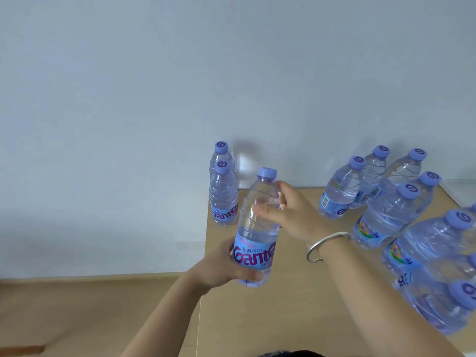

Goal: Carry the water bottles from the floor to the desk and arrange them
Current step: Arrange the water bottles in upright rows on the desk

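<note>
Both bare forearms reach forward and up from the bottom of the view, converging near the middle. The left hand (221, 264) sits lower, its fingers curled round the base of a bottle (257, 228), thumb on the near side. The right hand (291, 212) comes in from the right and higher, with its fingers wrapped round the bottle's upper body just under the neck and the thumb across the front. The right wrist is bent slightly and wears a silver bangle (324, 246). Both elbows are out of view.
</note>
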Available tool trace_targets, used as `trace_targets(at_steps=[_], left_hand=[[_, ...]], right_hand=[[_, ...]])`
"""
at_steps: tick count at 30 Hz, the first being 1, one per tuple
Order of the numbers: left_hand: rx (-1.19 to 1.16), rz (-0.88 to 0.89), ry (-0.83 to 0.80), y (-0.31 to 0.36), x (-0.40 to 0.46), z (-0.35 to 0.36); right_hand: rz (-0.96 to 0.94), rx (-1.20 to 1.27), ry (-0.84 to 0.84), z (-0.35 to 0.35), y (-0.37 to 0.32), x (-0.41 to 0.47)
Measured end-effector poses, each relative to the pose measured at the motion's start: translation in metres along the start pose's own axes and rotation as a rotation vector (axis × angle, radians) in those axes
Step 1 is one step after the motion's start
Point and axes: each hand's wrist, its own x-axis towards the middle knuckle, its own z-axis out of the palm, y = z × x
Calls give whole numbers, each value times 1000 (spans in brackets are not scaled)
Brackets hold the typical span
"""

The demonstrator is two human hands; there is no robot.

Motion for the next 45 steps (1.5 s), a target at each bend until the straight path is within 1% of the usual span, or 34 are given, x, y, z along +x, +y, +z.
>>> trace_targets(at_steps=[2,4,6,9,14,18,23,37,41,45], left_hand=[[-1,-6,141,-12,2,-3],[39,-35,302,-24,4,-7],[92,-55,423,-36,7,-11],[121,-62,521,-51,10,-18],[104,-48,606,-65,18,-34],[121,-55,626,-70,25,-44],[130,-70,623,-78,30,-46],[172,-78,644,-82,47,-51],[184,-64,644,-84,50,-53],[164,-77,638,-83,49,-50]], right_hand=[[6,-19,-15,9,4,4],[16,-29,-52,18,6,9],[22,-41,-92,25,7,15],[8,-110,-137,35,5,23],[-27,-185,-172,51,5,36],[-23,-248,-164,63,13,43],[15,-232,-153,69,27,44],[-32,-198,-115,66,36,53],[-82,-288,-99,66,39,59],[-61,-289,-127,64,42,59]])
